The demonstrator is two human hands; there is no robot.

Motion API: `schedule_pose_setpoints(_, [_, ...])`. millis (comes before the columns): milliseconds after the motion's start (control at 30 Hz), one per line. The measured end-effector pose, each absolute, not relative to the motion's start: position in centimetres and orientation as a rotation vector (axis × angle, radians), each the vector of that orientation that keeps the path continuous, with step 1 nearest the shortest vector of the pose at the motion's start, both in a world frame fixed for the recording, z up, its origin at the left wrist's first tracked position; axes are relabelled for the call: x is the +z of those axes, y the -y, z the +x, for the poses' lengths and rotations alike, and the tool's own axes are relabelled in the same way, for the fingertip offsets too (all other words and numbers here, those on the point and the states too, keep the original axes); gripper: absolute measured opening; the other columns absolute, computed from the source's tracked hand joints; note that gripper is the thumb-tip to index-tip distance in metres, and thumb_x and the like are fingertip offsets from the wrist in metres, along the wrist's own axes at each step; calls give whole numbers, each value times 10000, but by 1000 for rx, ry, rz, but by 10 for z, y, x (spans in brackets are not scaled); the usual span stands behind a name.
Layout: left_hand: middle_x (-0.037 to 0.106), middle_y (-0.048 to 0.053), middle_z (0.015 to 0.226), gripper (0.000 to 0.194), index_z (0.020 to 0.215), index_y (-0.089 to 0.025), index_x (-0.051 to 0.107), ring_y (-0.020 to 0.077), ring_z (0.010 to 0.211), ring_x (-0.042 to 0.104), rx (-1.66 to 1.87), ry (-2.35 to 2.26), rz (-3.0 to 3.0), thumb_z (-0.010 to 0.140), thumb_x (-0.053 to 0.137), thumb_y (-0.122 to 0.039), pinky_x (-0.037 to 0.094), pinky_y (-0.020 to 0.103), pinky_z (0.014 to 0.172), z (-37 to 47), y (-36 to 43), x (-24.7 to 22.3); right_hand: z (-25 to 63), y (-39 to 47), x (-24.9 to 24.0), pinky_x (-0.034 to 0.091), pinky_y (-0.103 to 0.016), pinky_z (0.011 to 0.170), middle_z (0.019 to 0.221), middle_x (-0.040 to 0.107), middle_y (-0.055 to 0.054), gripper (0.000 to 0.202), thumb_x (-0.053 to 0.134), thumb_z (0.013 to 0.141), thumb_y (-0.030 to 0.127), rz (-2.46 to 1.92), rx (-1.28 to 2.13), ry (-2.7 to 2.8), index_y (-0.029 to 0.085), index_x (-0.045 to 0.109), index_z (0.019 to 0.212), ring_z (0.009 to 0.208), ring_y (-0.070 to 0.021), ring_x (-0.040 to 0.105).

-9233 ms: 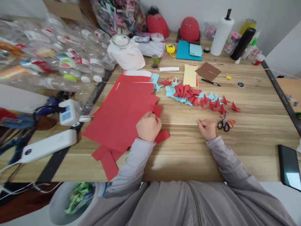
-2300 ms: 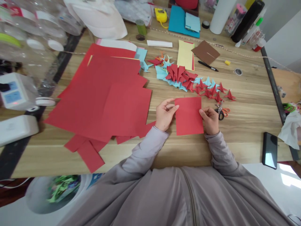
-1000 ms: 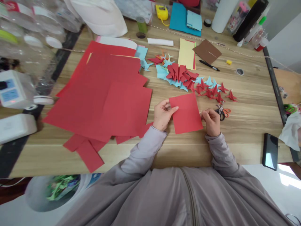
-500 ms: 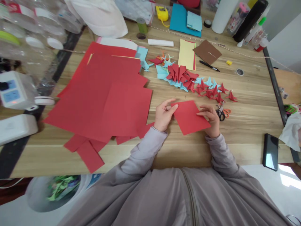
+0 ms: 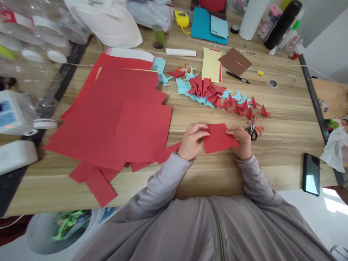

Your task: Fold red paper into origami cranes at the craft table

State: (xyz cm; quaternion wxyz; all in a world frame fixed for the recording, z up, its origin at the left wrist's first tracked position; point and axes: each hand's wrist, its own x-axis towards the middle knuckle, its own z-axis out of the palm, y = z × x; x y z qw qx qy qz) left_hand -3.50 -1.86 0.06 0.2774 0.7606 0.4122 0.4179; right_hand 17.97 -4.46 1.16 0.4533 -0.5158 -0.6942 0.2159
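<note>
A square of red paper is held between my two hands above the wooden table. My left hand pinches its left edge between thumb and fingers. At the opposite edge, my right hand grips the paper with the thumb hidden beneath. Scissors with black and orange handles lie just beyond my right hand. Folded red paper cranes and light blue ones stand behind the paper. Large red sheets are spread to the left of my left hand.
Red offcuts lie near the table's front edge. Farther back are yellow paper strips, a brown card, a black pen and a tape measure. A phone rests at the right corner; a bin stands below left.
The red paper has been drawn slightly closer and looks flatter, its top edge lower. My left hand has turned inward over its edge. The camera view has shifted a little.
</note>
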Motion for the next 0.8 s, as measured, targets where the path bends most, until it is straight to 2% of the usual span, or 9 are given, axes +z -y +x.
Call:
schedule_pose_setpoints(133, [721, 30, 831, 205, 760, -222, 678, 211, 810, 644, 993, -1123, 2213, 665, 569, -76, 428, 469, 913, -42, 20, -9, 184, 42, 9, 487, -381, 807, 912, 716, -49, 177, 562, 783, 137, -1322, 593, 1906, 239, 703, 816, 877, -201, 640])
schedule_pose_setpoints(300, [724, 35, 846, 237, 772, -229, 677, 220, 839, 655, 893, -1111, 2276, 637, 549, -82, 397, 500, 982, -47, 21, -10, 187, 41, 6, 409, -416, 890, 968, 725, -40, 200, 576, 739, 119, -1325, 548, 2110, 237, 697, 845, 987, -224, 603])
schedule_pose_setpoints(500, [710, 45, 909, 198, 756, -237, 688, 250, 923, 645, 864, -1092, 2290, 604, 603, -144, 322, 560, 1069, -45, 25, -3, 189, 41, 6, 364, -417, 909, 957, 720, -33, 209, 630, 683, 126, -1366, 572, 2202, 236, 695, 848, 977, -225, 585])
schedule_pose_setpoints(700, [705, 45, 878, 51, 712, -215, 671, 230, 888, 650, 932, -1143, 2360, 704, 622, -222, 344, 528, 1072, -41, 29, -1, 187, 38, 10, 366, -419, 897, 940, 714, -42, 136, 688, 730, 282, -1366, 588, 2188, 231, 695, 856, 957, -230, 580])
schedule_pose_setpoints(800, [696, 36, 834, 55, 699, -220, 667, 219, 850, 637, 950, -1177, 2311, 727, 635, -255, 363, 529, 1052, -38, 30, -2, 185, 38, 12, 379, -415, 883, 913, 715, -47, 151, 685, 760, 366, -1387, 595, 2164, 234, 691, 832, 931, -227, 584])
